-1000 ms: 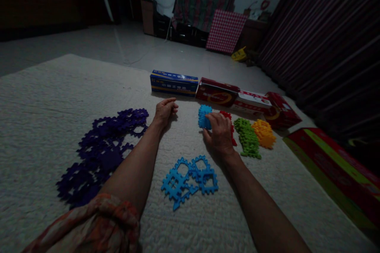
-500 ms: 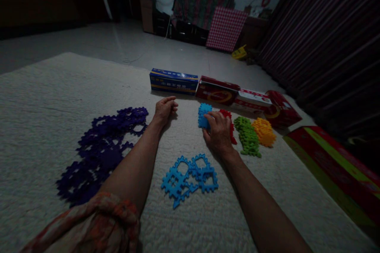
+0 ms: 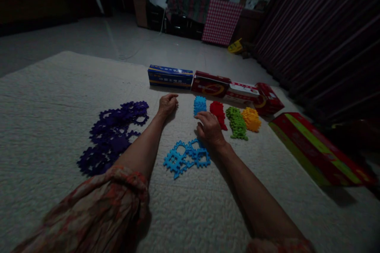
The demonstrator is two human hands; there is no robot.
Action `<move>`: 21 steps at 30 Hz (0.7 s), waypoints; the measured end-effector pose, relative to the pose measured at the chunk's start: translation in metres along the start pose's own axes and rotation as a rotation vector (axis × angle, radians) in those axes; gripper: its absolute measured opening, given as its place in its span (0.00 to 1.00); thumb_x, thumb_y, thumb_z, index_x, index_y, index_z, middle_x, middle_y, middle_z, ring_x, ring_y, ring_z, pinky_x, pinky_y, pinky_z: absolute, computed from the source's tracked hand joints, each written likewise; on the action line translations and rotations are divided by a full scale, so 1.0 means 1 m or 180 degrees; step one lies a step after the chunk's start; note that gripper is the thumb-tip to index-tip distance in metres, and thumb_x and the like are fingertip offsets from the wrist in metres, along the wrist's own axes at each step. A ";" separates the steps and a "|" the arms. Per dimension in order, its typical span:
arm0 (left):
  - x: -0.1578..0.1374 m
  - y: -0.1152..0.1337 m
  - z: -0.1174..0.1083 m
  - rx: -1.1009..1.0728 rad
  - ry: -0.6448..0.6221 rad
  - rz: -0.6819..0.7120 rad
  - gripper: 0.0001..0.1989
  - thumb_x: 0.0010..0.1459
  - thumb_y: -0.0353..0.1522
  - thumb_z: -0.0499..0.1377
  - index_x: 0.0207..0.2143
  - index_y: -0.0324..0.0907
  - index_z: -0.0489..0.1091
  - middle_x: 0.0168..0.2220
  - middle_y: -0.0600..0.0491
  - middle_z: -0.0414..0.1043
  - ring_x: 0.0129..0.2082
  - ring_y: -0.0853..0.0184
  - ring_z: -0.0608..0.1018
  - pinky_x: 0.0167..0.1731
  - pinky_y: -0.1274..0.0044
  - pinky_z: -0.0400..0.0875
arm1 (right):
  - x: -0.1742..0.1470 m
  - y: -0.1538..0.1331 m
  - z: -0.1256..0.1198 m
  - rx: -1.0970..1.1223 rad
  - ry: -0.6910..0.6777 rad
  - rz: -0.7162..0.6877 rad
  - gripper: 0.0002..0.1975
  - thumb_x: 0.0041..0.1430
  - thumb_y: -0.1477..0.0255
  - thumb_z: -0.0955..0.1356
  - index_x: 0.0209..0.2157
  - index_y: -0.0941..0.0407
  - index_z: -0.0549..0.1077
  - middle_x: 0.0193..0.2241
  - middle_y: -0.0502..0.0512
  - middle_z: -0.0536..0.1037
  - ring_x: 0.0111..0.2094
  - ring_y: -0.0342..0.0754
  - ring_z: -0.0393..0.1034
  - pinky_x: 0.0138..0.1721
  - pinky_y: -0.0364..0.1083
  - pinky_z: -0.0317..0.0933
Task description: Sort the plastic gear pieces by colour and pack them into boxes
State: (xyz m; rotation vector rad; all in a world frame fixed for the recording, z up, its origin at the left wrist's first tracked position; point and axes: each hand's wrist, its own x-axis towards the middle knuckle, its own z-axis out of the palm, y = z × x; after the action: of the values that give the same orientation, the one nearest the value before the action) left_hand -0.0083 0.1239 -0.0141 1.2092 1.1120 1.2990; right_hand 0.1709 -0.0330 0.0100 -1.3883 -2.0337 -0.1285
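My right hand is just in front of a stack of light blue toothed plastic pieces. Its thumb and bent fingers are apart, and I see nothing between them. Loose blue toothed pieces lie flat in a small pile on the near side of that hand. My left hand rests on the quilted mat with its fingers curled in and no piece visible in them. Left of my forearm spreads a heap of dark purple toothed pieces.
Beyond the blue stack stand red pieces, green pieces and yellow pieces. A blue box and dark red boxes line the far side. A long red and yellow-green box lies at right.
My right hand has drawn back from the blue stack toward me and its fingers have come off it. The left hand stays in place. The whole view has shifted slightly.
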 end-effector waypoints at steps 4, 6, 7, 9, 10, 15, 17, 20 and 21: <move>-0.014 0.004 -0.002 0.0792 -0.0020 0.0258 0.16 0.48 0.27 0.55 0.37 0.39 0.80 0.27 0.53 0.77 0.25 0.67 0.79 0.31 0.76 0.76 | -0.023 -0.015 -0.016 0.0701 -0.0032 0.0487 0.15 0.57 0.78 0.63 0.43 0.55 0.77 0.44 0.61 0.79 0.47 0.55 0.74 0.50 0.53 0.68; -0.032 0.011 -0.005 0.1342 -0.0093 0.0483 0.16 0.49 0.25 0.55 0.36 0.39 0.81 0.34 0.50 0.81 0.33 0.64 0.83 0.40 0.73 0.78 | -0.036 -0.023 -0.024 0.0940 -0.0158 0.0777 0.14 0.57 0.75 0.65 0.43 0.55 0.78 0.42 0.59 0.79 0.43 0.54 0.74 0.46 0.52 0.70; -0.043 0.014 -0.006 0.1621 -0.0164 0.0627 0.16 0.49 0.24 0.55 0.36 0.40 0.81 0.38 0.49 0.82 0.38 0.62 0.83 0.45 0.72 0.78 | -0.042 -0.027 -0.027 0.1048 -0.0272 0.0877 0.13 0.57 0.74 0.66 0.42 0.55 0.78 0.42 0.59 0.79 0.42 0.53 0.75 0.44 0.52 0.70; -0.064 0.020 -0.010 0.2091 -0.0349 0.0899 0.17 0.50 0.22 0.55 0.35 0.41 0.82 0.42 0.48 0.83 0.46 0.61 0.82 0.52 0.71 0.75 | -0.052 -0.035 -0.033 0.1219 -0.0472 0.0961 0.12 0.57 0.71 0.67 0.43 0.54 0.78 0.42 0.60 0.79 0.40 0.53 0.75 0.43 0.53 0.71; -0.075 0.021 -0.011 0.2244 -0.0439 0.0998 0.17 0.51 0.21 0.55 0.36 0.41 0.82 0.44 0.48 0.83 0.48 0.61 0.82 0.54 0.72 0.74 | -0.057 -0.039 -0.036 0.1267 -0.0526 0.0941 0.12 0.56 0.71 0.68 0.43 0.54 0.78 0.43 0.60 0.78 0.41 0.53 0.75 0.45 0.53 0.71; -0.108 0.023 -0.019 0.2506 -0.0641 0.1208 0.19 0.51 0.20 0.55 0.37 0.43 0.82 0.46 0.49 0.82 0.49 0.62 0.81 0.55 0.72 0.74 | -0.071 -0.046 -0.040 0.1239 -0.0561 0.0732 0.20 0.50 0.76 0.69 0.47 0.52 0.77 0.48 0.61 0.77 0.52 0.57 0.72 0.56 0.56 0.67; -0.114 0.021 -0.022 0.2505 -0.0664 0.1227 0.19 0.51 0.20 0.55 0.37 0.44 0.82 0.45 0.50 0.83 0.50 0.62 0.81 0.56 0.71 0.74 | -0.077 -0.044 -0.039 0.1246 -0.0603 0.0747 0.25 0.48 0.77 0.69 0.50 0.52 0.76 0.51 0.61 0.76 0.55 0.57 0.71 0.59 0.57 0.65; -0.117 0.019 -0.025 0.2473 -0.0671 0.1156 0.19 0.53 0.21 0.55 0.39 0.43 0.82 0.46 0.49 0.83 0.49 0.62 0.82 0.55 0.71 0.74 | -0.085 -0.041 -0.036 0.1236 -0.0551 0.0843 0.26 0.48 0.78 0.68 0.51 0.52 0.76 0.52 0.60 0.76 0.55 0.56 0.71 0.59 0.55 0.64; -0.116 0.018 -0.025 0.2489 -0.0669 0.1113 0.19 0.54 0.21 0.55 0.40 0.42 0.82 0.46 0.49 0.83 0.49 0.62 0.82 0.54 0.72 0.74 | -0.087 -0.041 -0.035 0.1199 -0.0506 0.0893 0.25 0.49 0.78 0.68 0.50 0.53 0.76 0.51 0.60 0.77 0.54 0.55 0.72 0.58 0.55 0.65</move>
State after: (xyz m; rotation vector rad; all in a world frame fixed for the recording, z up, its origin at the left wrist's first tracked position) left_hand -0.0349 0.0070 -0.0067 2.1414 1.3384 0.9562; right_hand 0.1713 -0.1349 -0.0011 -1.4522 -1.8401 0.4761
